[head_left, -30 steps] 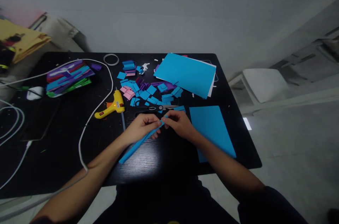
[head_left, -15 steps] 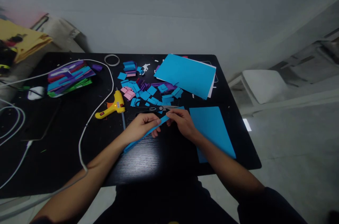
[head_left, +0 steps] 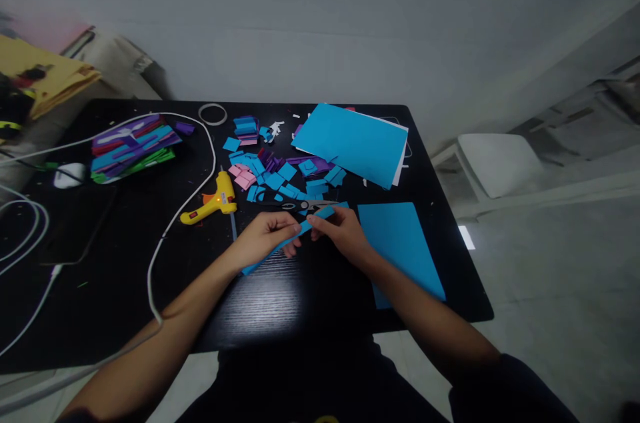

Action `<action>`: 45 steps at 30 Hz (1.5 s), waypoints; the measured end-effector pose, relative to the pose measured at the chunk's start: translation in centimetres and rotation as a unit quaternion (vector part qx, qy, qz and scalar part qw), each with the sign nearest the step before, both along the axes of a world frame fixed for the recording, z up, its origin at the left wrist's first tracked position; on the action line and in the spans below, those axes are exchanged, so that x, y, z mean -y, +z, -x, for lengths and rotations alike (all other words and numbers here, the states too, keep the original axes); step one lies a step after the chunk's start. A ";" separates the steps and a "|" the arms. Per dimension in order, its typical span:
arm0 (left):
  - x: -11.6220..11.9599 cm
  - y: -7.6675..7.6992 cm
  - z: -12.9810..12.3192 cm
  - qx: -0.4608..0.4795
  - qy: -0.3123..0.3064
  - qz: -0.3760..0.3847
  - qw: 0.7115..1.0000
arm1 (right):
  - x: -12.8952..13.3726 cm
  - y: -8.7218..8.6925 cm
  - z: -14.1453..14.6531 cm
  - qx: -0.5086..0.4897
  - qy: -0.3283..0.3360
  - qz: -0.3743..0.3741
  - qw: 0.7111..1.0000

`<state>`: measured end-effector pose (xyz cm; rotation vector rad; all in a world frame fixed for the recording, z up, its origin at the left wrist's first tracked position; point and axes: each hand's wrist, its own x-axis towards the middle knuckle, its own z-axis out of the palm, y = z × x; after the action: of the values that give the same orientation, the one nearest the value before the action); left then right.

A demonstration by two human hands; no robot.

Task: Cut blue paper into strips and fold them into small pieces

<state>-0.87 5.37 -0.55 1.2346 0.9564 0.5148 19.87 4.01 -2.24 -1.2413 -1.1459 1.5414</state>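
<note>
Between my hands a narrow blue paper strip (head_left: pixel 276 250) slants from lower left to upper right above the table. My left hand (head_left: pixel 271 234) pinches it near its middle, thumb on top. Close to the upper end, my right hand (head_left: pixel 338 229) pinches the same strip between thumb and fingers. Just beyond my hands lie black-handled scissors (head_left: pixel 304 205). Small blue paper pieces (head_left: pixel 274 181) lie scattered behind them, mixed with pink pieces (head_left: pixel 244 177) and purple ones. A blue sheet (head_left: pixel 400 236) lies beside my right forearm.
A yellow glue gun (head_left: pixel 215 201) with a glue stick lies left of my hands. A white cable (head_left: pixel 155 256) loops over the table and my left forearm. Blue and white sheets (head_left: pixel 355 143) lie at the back right. Bundled coloured paper (head_left: pixel 134 148) sits at the left.
The strip has shifted up and to the right through my fingers: more shows past my right thumb, less below my left hand. My right hand has moved slightly left.
</note>
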 end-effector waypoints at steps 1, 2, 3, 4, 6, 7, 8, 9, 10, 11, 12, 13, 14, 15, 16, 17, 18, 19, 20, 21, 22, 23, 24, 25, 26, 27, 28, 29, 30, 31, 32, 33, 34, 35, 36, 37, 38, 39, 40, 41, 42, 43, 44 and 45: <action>0.0 -0.1 0.0 0.003 0.002 0.000 1.000 | 0.0 -0.1 0.0 -0.005 0.012 0.008 1.000; 0.0 -0.1 0.0 0.007 0.003 0.000 1.000 | 0.1 -0.2 0.0 -0.011 0.026 0.017 0.999; 0.0 -0.2 0.0 0.011 0.005 0.001 1.000 | 0.1 -0.3 0.0 -0.019 0.039 0.028 0.999; 0.0 -0.2 0.0 0.014 0.006 0.001 1.000 | 0.1 -0.3 0.0 -0.029 0.051 0.039 0.998; 0.0 -0.2 0.0 0.017 0.008 0.001 1.000 | 0.1 -0.2 0.0 -0.046 0.066 0.059 0.995; 0.1 -0.2 0.0 0.017 0.008 0.001 1.000 | 0.1 -0.1 0.0 -0.054 0.071 0.067 0.994; 0.1 -0.2 0.0 0.017 0.008 0.002 1.000 | 0.1 0.0 -0.1 -0.060 0.074 0.074 0.993; 0.1 -0.2 0.0 0.018 0.008 0.003 1.000 | 0.0 0.1 -0.1 -0.065 0.077 0.080 0.992; 0.1 -0.3 0.0 0.019 0.007 0.003 1.000 | 0.0 0.1 -0.1 -0.068 0.077 0.083 0.991; 0.1 -0.3 0.0 0.020 0.007 0.003 1.000 | 0.0 0.1 -0.2 -0.071 0.077 0.086 0.991; 0.1 -0.3 0.0 0.021 0.007 0.003 1.000 | 0.0 0.2 -0.2 -0.073 0.077 0.087 0.991; 0.1 -0.3 0.0 0.022 0.008 0.002 1.000 | 0.0 0.1 -0.2 -0.074 0.078 0.087 0.990; 0.1 -0.4 0.0 0.023 0.009 0.002 1.000 | 0.0 0.1 -0.2 -0.073 0.078 0.085 0.991; 0.1 -0.4 0.0 0.024 0.010 0.002 1.000 | 0.0 0.0 -0.2 -0.072 0.079 0.083 0.991; 0.1 -0.4 0.0 0.024 0.011 0.002 1.000 | 0.0 0.0 -0.3 -0.071 0.080 0.081 0.991; 0.1 -0.5 0.0 0.025 0.011 0.004 1.000 | -0.1 -0.1 -0.3 -0.069 0.081 0.079 0.991; 0.1 -0.5 0.0 0.025 0.012 0.006 1.000 | -0.1 -0.1 -0.3 -0.068 0.082 0.076 0.991; 0.1 -0.5 0.1 0.024 0.011 0.009 1.000 | -0.1 -0.1 -0.3 -0.067 0.083 0.073 0.992; 0.1 -0.5 0.1 0.022 0.010 0.012 1.000 | -0.1 -0.1 -0.3 -0.067 0.086 0.069 0.992; 0.1 -0.5 0.1 0.021 0.009 0.015 1.000 | -0.1 -0.1 -0.3 -0.067 0.088 0.066 0.992; 0.1 -0.5 0.1 0.019 0.008 0.017 1.000 | -0.1 -0.1 -0.3 -0.068 0.090 0.064 0.992; 0.1 -0.4 0.1 0.018 0.007 0.019 1.000 | -0.1 -0.1 -0.3 -0.070 0.091 0.062 0.991; 0.1 -0.4 0.1 0.019 0.007 0.019 1.000 | -0.1 -0.1 -0.3 -0.071 0.092 0.061 0.991; 0.1 -0.4 0.1 0.020 0.006 0.019 1.000 | -0.1 -0.1 -0.3 -0.072 0.093 0.060 0.991; 0.1 -0.3 0.1 0.022 0.006 0.019 1.000 | -0.1 -0.2 -0.3 -0.071 0.093 0.059 0.991; 0.1 -0.3 0.1 0.023 0.006 0.018 1.000 | -0.1 -0.2 -0.3 -0.069 0.094 0.056 0.992; 0.1 -0.2 0.1 0.024 0.006 0.018 1.000 | -0.1 -0.3 -0.3 -0.067 0.097 0.053 0.992; 0.2 -0.2 0.1 0.025 0.006 0.018 1.000 | -0.1 -0.3 -0.3 -0.064 0.098 0.049 0.992; 0.2 -0.2 0.1 0.024 0.006 0.019 1.000 | -0.1 -0.3 -0.3 -0.061 0.096 0.044 0.992; 0.2 -0.3 0.1 0.024 0.006 0.019 1.000 | -0.1 -0.3 -0.3 -0.058 0.091 0.037 0.993; 0.2 -0.3 0.1 0.024 0.005 0.019 1.000 | 0.0 -0.2 -0.3 -0.053 0.085 0.028 0.995; 0.2 -0.3 0.2 0.023 0.004 0.018 1.000 | 0.0 -0.1 -0.3 -0.045 0.079 0.019 0.996; 0.2 -0.3 0.2 0.023 0.003 0.016 1.000 | 0.0 0.0 -0.3 -0.036 0.072 0.011 0.997; 0.3 -0.3 0.2 0.024 0.004 0.013 1.000 | 0.0 0.2 -0.3 -0.028 0.068 0.005 0.997; 0.3 -0.3 0.2 0.025 0.004 0.012 1.000 | 0.1 0.3 -0.2 -0.022 0.066 0.001 0.998; 0.3 -0.3 0.2 0.025 0.004 0.011 1.000 | 0.1 0.4 -0.2 -0.016 0.066 -0.002 0.998; 0.4 -0.2 0.2 0.025 0.003 0.012 1.000 | 0.1 0.4 -0.2 -0.012 0.065 -0.006 0.998; 0.4 -0.2 0.1 0.024 0.002 0.014 1.000 | 0.1 0.4 -0.2 -0.008 0.065 -0.011 0.998; 0.4 -0.1 0.1 0.023 -0.001 0.016 1.000 | 0.1 0.4 -0.2 -0.004 0.063 -0.017 0.998; 0.4 -0.1 0.0 0.022 -0.004 0.018 1.000 | 0.1 0.4 -0.2 0.000 0.061 -0.021 0.998; 0.4 0.0 0.0 0.023 -0.005 0.018 1.000 | 0.2 0.3 -0.2 0.001 0.058 -0.025 0.998; 0.4 0.0 -0.1 0.024 -0.002 0.017 1.000 | 0.2 0.3 -0.1 0.002 0.056 -0.027 0.998; 0.4 -0.1 -0.1 0.026 0.002 0.015 1.000 | 0.2 0.2 -0.1 0.002 0.055 -0.027 0.998; 0.4 -0.1 -0.2 0.027 0.008 0.012 1.000 | 0.2 0.1 -0.1 0.003 0.056 -0.028 0.998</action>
<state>-0.69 4.92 -0.65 1.1871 0.9239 0.5452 19.93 3.77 -2.12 -1.1620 -1.2715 1.5772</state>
